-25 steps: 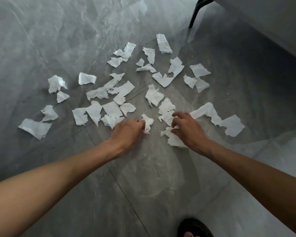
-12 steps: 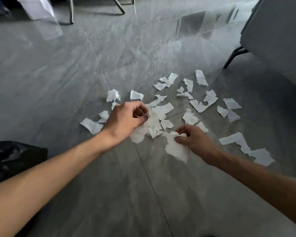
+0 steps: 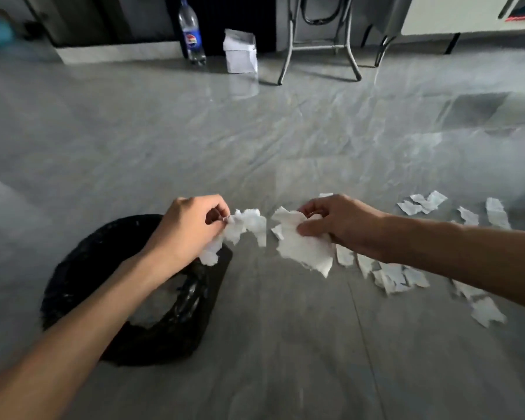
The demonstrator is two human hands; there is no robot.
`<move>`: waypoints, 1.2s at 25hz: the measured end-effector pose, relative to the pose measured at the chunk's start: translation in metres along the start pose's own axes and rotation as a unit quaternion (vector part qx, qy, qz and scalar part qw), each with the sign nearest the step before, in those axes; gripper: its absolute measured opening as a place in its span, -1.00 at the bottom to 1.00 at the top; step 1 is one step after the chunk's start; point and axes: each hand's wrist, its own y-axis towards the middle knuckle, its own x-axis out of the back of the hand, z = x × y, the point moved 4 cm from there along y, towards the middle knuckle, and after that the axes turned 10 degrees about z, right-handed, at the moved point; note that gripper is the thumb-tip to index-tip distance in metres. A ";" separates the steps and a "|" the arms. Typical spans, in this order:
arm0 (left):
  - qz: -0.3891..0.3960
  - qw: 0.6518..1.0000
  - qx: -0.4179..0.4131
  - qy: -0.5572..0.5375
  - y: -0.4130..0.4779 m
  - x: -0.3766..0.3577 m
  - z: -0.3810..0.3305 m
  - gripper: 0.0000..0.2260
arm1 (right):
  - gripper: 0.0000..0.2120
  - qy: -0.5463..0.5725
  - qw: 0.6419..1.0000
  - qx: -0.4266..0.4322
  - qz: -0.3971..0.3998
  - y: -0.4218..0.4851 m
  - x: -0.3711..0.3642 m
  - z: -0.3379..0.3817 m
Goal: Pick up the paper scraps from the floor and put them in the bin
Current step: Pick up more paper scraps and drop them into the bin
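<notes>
The left hand [image 3: 188, 228] pinches a bunch of paper scraps [image 3: 243, 227] between thumb and fingers, and the bin [image 3: 82, 268], lined with a black bag, stands just below this grip. The right hand [image 3: 337, 222] is closed on a bigger bunch [image 3: 300, 247], held near the first one. More loose scraps [image 3: 394, 277] lie on the floor [image 3: 285, 344] under the right forearm and further to its right.

Both hands [image 3: 188, 228] [image 3: 343, 225] clutch paper scraps [image 3: 300, 250] beside the black-lined bin [image 3: 82, 268].

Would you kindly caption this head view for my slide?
Both hands, left and right, carry paper scraps toward the black-lined bin.
</notes>
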 end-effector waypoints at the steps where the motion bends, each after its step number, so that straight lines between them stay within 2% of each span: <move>1: -0.013 0.999 0.038 0.012 -0.011 0.003 0.025 -0.93 | -0.87 0.000 1.000 0.012 0.015 0.014 -0.019 0.013; 4: -0.044 0.989 0.139 0.019 -0.037 0.004 0.089 -0.91 | -0.85 0.026 0.997 0.044 0.050 0.051 -0.073 0.041; 7: -0.059 0.972 0.226 0.034 -0.062 0.003 0.135 -0.80 | -0.85 0.051 0.995 0.030 0.084 0.086 -0.126 0.048; 10: -0.084 0.954 0.286 0.034 -0.086 0.010 0.165 -0.78 | -0.85 0.058 0.993 0.001 0.098 0.115 -0.163 0.047; 13: -0.065 0.940 0.331 0.046 -0.102 0.018 0.181 -0.81 | -0.86 0.050 0.994 -0.020 0.096 0.137 -0.188 0.042; 15: -0.040 0.941 0.333 0.046 -0.108 0.019 0.187 -0.81 | -0.89 0.049 0.992 -0.046 0.108 0.144 -0.199 0.036; 17: -0.032 0.946 0.321 0.030 -0.108 0.023 0.189 -0.75 | -0.78 0.022 0.991 -0.050 0.122 0.149 -0.199 0.035; 19: -0.056 0.952 0.300 0.012 -0.101 0.028 0.184 -0.74 | -0.74 -0.106 0.992 0.011 0.065 0.152 -0.183 0.041; 21: -0.084 0.959 0.270 0.025 -0.090 0.030 0.176 -0.76 | -0.71 -0.278 0.959 0.053 -0.005 0.152 -0.166 0.042; 23: -0.085 0.964 0.248 0.034 -0.080 0.027 0.169 -0.78 | -0.58 -0.390 0.921 0.006 -0.013 0.154 -0.161 0.026; 24: -0.076 0.966 0.245 0.032 -0.076 0.025 0.167 -0.79 | -0.56 -0.389 0.921 -0.035 0.005 0.154 -0.163 0.015; 26: -0.059 0.967 0.248 0.024 -0.071 0.021 0.169 -0.80 | -0.66 -0.325 0.942 -0.075 0.038 0.155 -0.172 -0.002; 28: -0.046 0.968 0.247 0.012 -0.068 0.018 0.170 -0.81 | -0.80 -0.289 0.955 -0.061 0.019 0.158 -0.171 -0.008; 30: -0.033 0.971 0.235 0.005 -0.063 0.013 0.165 -0.82 | -0.82 -0.291 0.955 -0.052 0.000 0.155 -0.157 -0.010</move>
